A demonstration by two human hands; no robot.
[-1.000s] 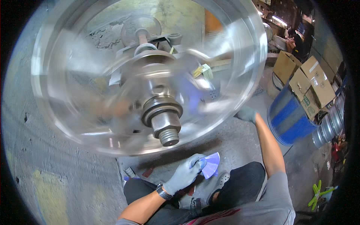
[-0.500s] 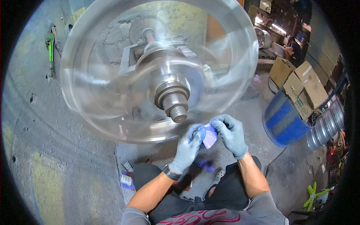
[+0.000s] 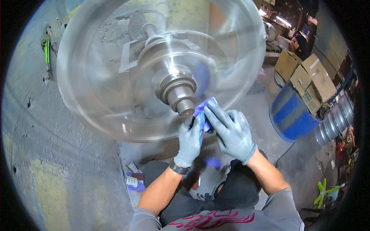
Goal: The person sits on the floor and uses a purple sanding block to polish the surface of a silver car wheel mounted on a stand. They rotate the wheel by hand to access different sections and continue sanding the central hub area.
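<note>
Before the spinning wheel's lower right, the left hand gripped a purple sheet, the right hand overlapped it, grip unclear, and a slip toward the rotation could have snagged a glove.

I sit above a grey floor where a blue drum stands topped with cardboard boxes. Silver rims line up just right of the drum. Beyond it, I see a lit tube shining in a dark, cluttered area. Well left of the drum, I have rough grey concrete, pitted and patched with yellow.
</note>
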